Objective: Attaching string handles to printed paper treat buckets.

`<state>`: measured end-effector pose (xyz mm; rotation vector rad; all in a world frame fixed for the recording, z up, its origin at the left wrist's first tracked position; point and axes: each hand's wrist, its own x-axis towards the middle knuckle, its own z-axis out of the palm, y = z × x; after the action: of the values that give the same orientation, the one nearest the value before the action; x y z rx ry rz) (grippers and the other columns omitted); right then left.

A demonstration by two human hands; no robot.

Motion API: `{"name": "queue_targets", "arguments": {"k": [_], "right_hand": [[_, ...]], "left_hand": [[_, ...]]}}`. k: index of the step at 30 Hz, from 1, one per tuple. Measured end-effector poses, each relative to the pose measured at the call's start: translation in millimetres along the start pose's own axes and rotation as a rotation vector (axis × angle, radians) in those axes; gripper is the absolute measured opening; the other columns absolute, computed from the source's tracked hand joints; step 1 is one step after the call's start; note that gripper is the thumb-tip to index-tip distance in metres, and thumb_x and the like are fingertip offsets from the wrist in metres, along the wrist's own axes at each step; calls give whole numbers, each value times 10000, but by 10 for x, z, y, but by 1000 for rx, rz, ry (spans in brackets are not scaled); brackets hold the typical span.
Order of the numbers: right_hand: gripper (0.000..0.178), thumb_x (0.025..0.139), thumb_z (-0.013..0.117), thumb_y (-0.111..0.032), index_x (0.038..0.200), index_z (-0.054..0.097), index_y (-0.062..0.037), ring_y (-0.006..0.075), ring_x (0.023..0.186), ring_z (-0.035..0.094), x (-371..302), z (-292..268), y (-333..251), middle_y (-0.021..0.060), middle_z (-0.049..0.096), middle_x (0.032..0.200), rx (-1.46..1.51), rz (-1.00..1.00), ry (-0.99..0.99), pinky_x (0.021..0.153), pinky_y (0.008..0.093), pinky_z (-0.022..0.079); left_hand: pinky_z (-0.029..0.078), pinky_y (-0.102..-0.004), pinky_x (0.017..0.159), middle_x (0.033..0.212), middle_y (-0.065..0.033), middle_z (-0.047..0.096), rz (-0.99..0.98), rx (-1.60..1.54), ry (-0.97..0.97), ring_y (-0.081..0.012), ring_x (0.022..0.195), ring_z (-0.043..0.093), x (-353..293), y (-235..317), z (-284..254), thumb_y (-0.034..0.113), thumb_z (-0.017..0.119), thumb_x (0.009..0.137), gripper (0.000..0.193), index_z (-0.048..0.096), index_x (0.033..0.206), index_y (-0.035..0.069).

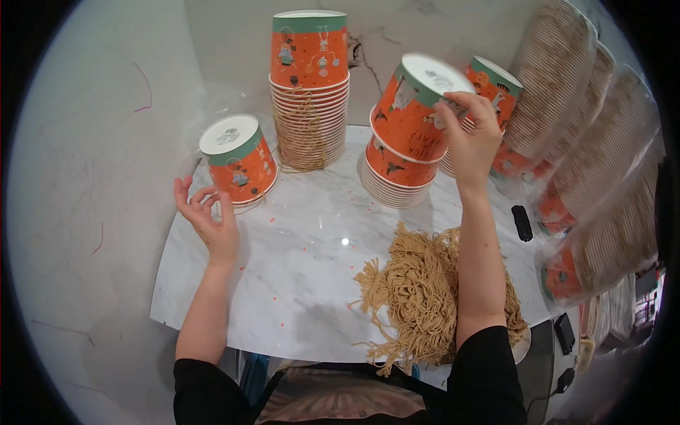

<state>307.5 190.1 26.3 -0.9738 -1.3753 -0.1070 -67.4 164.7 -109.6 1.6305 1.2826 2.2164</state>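
My right hand (473,131) pinches the rim edge at the base of an orange paper bucket (405,117) with a green band. That bucket is upside down and tilted, over a stack of nested buckets (397,170). On the left, my left hand (211,219) has its fingers apart and half bent, holding nothing. Its thumb is close to a short stack of upturned buckets (244,170); whether they touch I cannot tell. Tan cord ends stick out at the foot of that stack. Beneath my right forearm lies a heap of tan cords (421,290).
A tall bucket stack (309,53) with cords down its side stands at the back. Another bucket (494,88) is behind my right hand. Bagged bucket stacks (567,120) lean at the right. A small black object (522,223) lies near them on the marbled white table (297,283).
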Motion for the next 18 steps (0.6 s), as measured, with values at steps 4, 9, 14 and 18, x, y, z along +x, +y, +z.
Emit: {"name": "queue_targets", "arguments": {"k": [4, 9, 14, 18], "right_hand": [[237, 777, 801, 41, 994, 740, -32, 195, 939, 653, 34, -77, -380, 77, 693, 1024, -148, -406, 201, 795, 311, 528], [278, 718, 820, 72, 959, 741, -42, 180, 934, 657, -159, -7, -769, 66, 706, 1009, 276, -461, -52, 803, 291, 530], [202, 751, 813, 28, 923, 726, -32, 179, 841, 679, -456, 201, -951, 69, 700, 949, 360, -303, -455, 733, 285, 539], [168, 774, 804, -23, 894, 687, -26, 233, 842, 690, -538, 224, -905, 78, 671, 923, 347, -254, -604, 732, 329, 553]], "left_hand": [[480, -321, 954, 1520, -140, 352, 32, -89, -141, -177, 1122, 531, -125, 69, 49, -31, 640, 918, 754, 238, 1553, 34], [413, -431, 1090, 1550, -137, 341, -145, -437, -511, -259, 1328, 471, -309, 305, 172, 630, 684, 872, 1055, 200, 1586, 24], [405, -404, 1097, 1475, -120, 475, -93, -518, -487, -237, 1327, 495, -749, 131, 75, 483, 767, 885, 916, 328, 1504, -30], [417, -334, 1057, 1364, -119, 573, -58, -534, -320, -181, 1233, 549, -699, 422, 143, 178, 637, 999, 486, 442, 1386, -44]]}}
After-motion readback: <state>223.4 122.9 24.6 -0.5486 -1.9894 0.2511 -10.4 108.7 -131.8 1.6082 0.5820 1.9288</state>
